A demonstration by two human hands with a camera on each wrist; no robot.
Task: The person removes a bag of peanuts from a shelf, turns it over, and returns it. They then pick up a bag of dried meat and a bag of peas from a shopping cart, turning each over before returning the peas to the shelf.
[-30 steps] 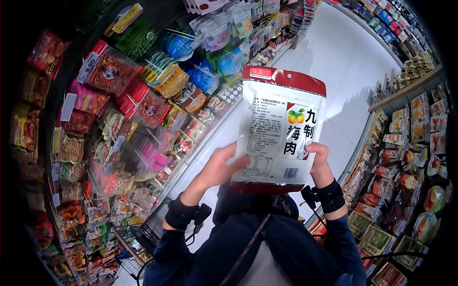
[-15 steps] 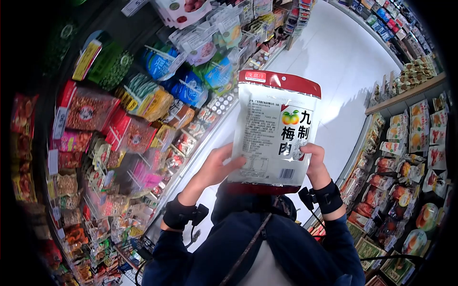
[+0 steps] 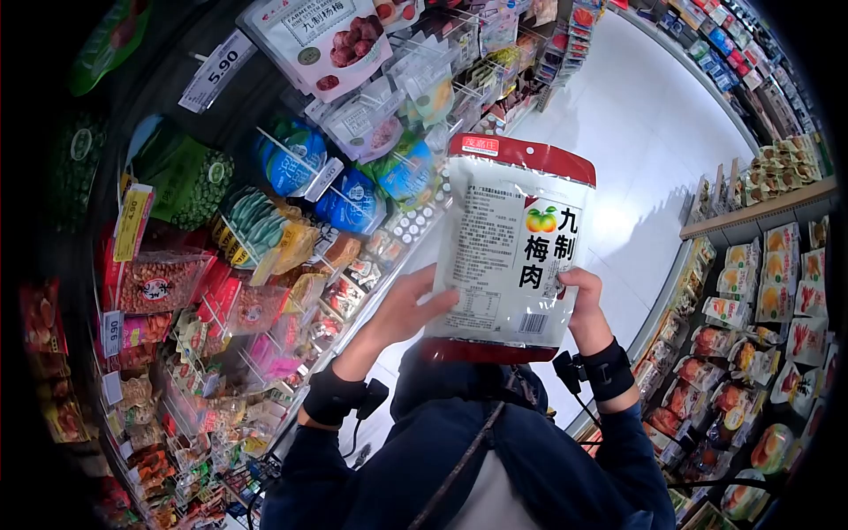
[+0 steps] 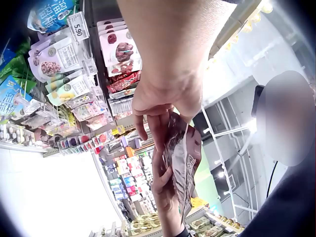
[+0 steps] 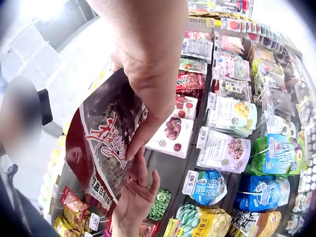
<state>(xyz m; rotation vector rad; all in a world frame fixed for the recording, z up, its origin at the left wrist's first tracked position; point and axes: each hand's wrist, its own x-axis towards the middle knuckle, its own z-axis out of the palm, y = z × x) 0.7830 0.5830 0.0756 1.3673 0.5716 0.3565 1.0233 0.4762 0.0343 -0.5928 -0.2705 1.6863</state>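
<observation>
Okay, so nearest are dark blue sleeves (image 3: pixel 318 455) and black wristbands (image 3: pixel 334 397). Just beyond, the left hand (image 3: pixel 393 311) pinches the left edge of a white snack bag (image 3: pixel 503 247) with dark red ends, thumb on the text side, fingers behind; the right hand (image 3: pixel 585 300) grips the right edge much the same way. Bag's up between them over the aisle, tilted, and its other side has a see-through window (image 5: pixel 111 138). Left: hanging blue packets (image 3: pixel 353 201) plus a 5.90 tag (image 3: pixel 215 71). Right: a shelf of packets (image 3: pixel 733 283). Farther out, pale floor (image 3: pixel 627 115), then more stocked shelving (image 3: pixel 729 57).
</observation>
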